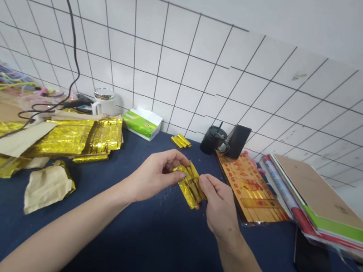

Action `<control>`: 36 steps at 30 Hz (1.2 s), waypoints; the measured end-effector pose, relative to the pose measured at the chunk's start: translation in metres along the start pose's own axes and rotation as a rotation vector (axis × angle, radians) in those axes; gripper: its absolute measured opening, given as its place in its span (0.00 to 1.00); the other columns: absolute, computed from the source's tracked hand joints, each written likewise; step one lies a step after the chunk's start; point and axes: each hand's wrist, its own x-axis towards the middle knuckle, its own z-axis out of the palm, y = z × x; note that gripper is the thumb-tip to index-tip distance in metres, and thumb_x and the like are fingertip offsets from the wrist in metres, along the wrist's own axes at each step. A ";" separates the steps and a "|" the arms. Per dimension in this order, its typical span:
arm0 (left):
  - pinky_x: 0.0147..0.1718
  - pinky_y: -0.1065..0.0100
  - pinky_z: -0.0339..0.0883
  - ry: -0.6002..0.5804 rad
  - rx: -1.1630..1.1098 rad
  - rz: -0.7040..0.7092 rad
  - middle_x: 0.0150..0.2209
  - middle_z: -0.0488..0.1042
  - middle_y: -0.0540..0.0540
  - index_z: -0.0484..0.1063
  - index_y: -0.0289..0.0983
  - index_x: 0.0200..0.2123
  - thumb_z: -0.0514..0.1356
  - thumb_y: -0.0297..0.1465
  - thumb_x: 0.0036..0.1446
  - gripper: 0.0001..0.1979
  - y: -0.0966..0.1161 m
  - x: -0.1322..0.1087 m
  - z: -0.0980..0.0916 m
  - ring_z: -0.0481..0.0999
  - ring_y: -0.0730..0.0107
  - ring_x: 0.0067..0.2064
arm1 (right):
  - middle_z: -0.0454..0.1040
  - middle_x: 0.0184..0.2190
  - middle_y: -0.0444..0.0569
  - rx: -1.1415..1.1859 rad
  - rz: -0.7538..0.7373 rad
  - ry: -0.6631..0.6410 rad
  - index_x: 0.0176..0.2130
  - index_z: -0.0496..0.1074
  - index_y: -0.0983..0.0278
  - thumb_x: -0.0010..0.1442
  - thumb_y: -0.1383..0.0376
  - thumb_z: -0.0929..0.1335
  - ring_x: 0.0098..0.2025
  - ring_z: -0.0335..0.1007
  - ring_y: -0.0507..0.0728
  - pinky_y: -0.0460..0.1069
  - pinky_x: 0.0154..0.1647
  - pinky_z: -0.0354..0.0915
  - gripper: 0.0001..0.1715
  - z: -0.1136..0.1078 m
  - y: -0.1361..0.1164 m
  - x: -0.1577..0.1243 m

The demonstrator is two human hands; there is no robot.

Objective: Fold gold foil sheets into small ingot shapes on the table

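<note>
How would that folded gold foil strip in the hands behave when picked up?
The folded gold foil strip looks like thin layered sheet, so it is probably very light and easily creased. Its shiny faces may slip when pinched. Its stacked folds might spring apart if not held.

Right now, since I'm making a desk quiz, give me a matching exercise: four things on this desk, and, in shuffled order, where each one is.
Things:
1. Folded gold foil strip
2. Tissue box
3. Black tumbler with straw
4. Black phone

Places:
A. Lying flat on the navy cloth, far right
B. Between the left hand and right hand
C. Against the tiled wall, left of the small gold foil sticks
D. By the wall, right of those sticks

Pairs: 1-B, 2-C, 3-D, 4-A
</note>
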 end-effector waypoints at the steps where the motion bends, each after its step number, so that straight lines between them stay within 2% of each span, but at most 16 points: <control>1: 0.23 0.74 0.61 0.003 0.000 -0.001 0.29 0.68 0.51 0.65 0.35 0.38 0.57 0.30 0.52 0.09 -0.001 0.000 0.000 0.64 0.80 0.24 | 0.57 0.15 0.38 0.025 0.005 -0.006 0.20 0.60 0.63 0.58 0.53 0.62 0.16 0.54 0.47 0.43 0.14 0.53 0.21 0.000 0.000 0.000; 4: 0.23 0.74 0.61 0.002 -0.025 -0.006 0.30 0.68 0.51 0.65 0.34 0.38 0.56 0.30 0.52 0.09 -0.002 0.001 0.000 0.64 0.80 0.24 | 0.58 0.15 0.39 -0.004 -0.007 -0.040 0.20 0.60 0.63 0.59 0.52 0.61 0.17 0.55 0.48 0.44 0.16 0.55 0.23 -0.001 -0.002 0.001; 8: 0.23 0.75 0.61 -0.022 -0.071 -0.019 0.30 0.68 0.51 0.65 0.34 0.38 0.57 0.29 0.51 0.09 -0.003 0.002 -0.002 0.64 0.81 0.23 | 0.64 0.20 0.41 -0.158 -0.034 -0.087 0.29 0.67 0.64 0.55 0.53 0.64 0.20 0.58 0.49 0.44 0.20 0.58 0.17 -0.006 -0.009 0.000; 11: 0.24 0.74 0.63 -0.050 -0.077 -0.036 0.29 0.68 0.51 0.64 0.34 0.39 0.58 0.29 0.50 0.11 -0.003 0.002 -0.004 0.65 0.80 0.24 | 0.66 0.20 0.42 -0.329 -0.080 -0.018 0.30 0.67 0.64 0.54 0.56 0.66 0.21 0.60 0.49 0.45 0.22 0.59 0.13 -0.009 -0.011 0.000; 14: 0.27 0.73 0.64 -0.102 -0.115 -0.035 0.29 0.69 0.52 0.64 0.35 0.40 0.59 0.28 0.50 0.12 -0.002 0.002 -0.006 0.67 0.78 0.27 | 0.65 0.19 0.41 -0.399 -0.111 0.036 0.28 0.67 0.63 0.56 0.56 0.64 0.20 0.59 0.49 0.45 0.20 0.58 0.13 -0.011 -0.011 -0.001; 21: 0.27 0.73 0.65 -0.172 -0.240 -0.057 0.25 0.69 0.52 0.66 0.34 0.34 0.61 0.27 0.48 0.09 0.000 0.000 -0.010 0.68 0.78 0.26 | 0.65 0.18 0.42 -0.373 -0.118 0.076 0.27 0.68 0.64 0.56 0.56 0.63 0.18 0.56 0.49 0.45 0.17 0.53 0.15 -0.011 -0.012 -0.001; 28: 0.23 0.75 0.63 -0.177 -0.253 -0.089 0.21 0.67 0.54 0.65 0.33 0.30 0.60 0.27 0.48 0.06 0.003 -0.001 -0.008 0.66 0.81 0.22 | 0.64 0.18 0.41 -0.374 -0.125 0.100 0.26 0.67 0.63 0.56 0.56 0.64 0.18 0.56 0.49 0.45 0.18 0.54 0.15 -0.010 -0.014 -0.002; 32: 0.22 0.75 0.64 -0.169 -0.234 -0.098 0.20 0.68 0.53 0.66 0.33 0.30 0.59 0.28 0.49 0.05 0.000 0.000 -0.010 0.67 0.80 0.21 | 0.64 0.19 0.41 -0.350 -0.097 0.006 0.29 0.68 0.64 0.56 0.54 0.64 0.18 0.57 0.48 0.45 0.19 0.56 0.15 -0.014 -0.016 -0.003; 36: 0.20 0.76 0.62 -0.222 -0.211 -0.131 0.19 0.66 0.54 0.65 0.33 0.29 0.59 0.29 0.50 0.05 0.000 0.001 -0.012 0.66 0.81 0.20 | 0.64 0.20 0.42 -0.263 -0.102 -0.063 0.37 0.70 0.64 0.57 0.54 0.62 0.20 0.59 0.49 0.45 0.20 0.58 0.17 -0.020 -0.017 0.000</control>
